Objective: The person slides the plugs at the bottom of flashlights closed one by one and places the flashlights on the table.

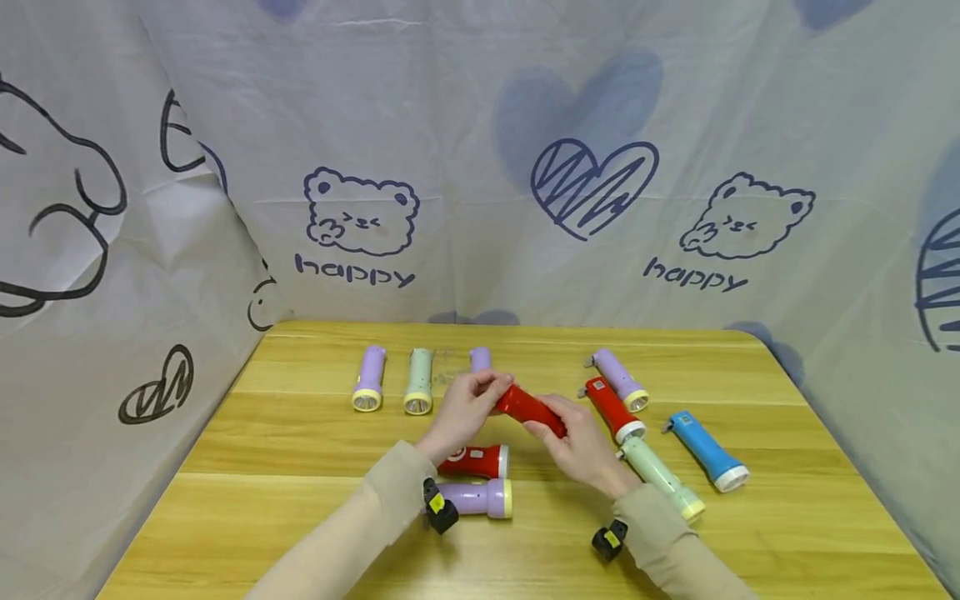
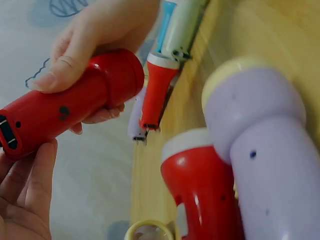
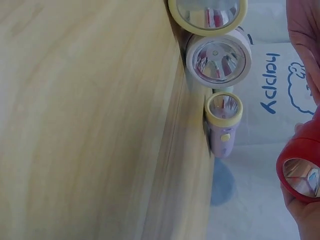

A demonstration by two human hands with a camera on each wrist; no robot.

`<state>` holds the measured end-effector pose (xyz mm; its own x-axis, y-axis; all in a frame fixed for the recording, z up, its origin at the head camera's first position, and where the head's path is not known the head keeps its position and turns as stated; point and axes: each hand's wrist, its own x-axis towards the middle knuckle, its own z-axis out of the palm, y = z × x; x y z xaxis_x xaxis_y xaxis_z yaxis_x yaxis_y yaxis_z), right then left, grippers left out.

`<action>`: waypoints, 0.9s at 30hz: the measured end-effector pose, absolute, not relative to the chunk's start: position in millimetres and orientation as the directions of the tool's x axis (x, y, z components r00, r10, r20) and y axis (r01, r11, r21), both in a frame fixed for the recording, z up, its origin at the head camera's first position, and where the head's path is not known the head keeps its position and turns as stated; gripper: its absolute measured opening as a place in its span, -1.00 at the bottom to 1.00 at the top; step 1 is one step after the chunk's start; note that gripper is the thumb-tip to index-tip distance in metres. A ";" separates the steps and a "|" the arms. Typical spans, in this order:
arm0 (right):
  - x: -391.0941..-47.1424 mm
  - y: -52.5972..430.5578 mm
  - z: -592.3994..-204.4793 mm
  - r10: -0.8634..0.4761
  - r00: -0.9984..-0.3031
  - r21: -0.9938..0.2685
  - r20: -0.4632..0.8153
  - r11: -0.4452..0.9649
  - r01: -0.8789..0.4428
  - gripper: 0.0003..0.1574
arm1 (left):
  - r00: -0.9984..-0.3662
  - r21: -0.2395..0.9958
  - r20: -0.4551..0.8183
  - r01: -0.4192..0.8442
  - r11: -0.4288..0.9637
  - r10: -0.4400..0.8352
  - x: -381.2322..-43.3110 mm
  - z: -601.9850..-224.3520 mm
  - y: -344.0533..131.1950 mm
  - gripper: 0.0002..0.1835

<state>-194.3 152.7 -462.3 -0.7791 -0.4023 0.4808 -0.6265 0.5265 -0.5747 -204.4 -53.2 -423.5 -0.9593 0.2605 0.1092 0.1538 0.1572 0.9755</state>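
Observation:
A red flashlight [image 1: 528,408] is held above the table between both hands. My left hand [image 1: 459,414] pinches its tail end, where the left wrist view shows a dark slot [image 2: 7,132]. My right hand [image 1: 581,442] grips the body near the head end, its thumb [image 2: 62,75] lying along the side in the left wrist view. At the right wrist view's edge, the round reflector [image 3: 302,177] of the red flashlight faces the camera. Below my left hand lie another red flashlight [image 1: 491,461] with a white rim and a purple flashlight [image 1: 480,498], both partly covered by the left wrist.
Purple [image 1: 371,375] and green [image 1: 419,379] flashlights lie at the back left, another purple one [image 1: 480,359] behind my hands. On the right are purple [image 1: 615,375], red [image 1: 611,404], green [image 1: 656,471] and blue [image 1: 705,446] flashlights. A printed cloth [image 1: 480,167] hangs behind the table.

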 end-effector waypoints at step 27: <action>-195.3 162.0 -459.7 -0.393 -0.834 -0.644 0.387 0.532 -0.550 -0.59 | -0.906 0.987 -0.105 -0.146 -0.071 0.409 -201.6 -425.5 -61.6 -0.60</action>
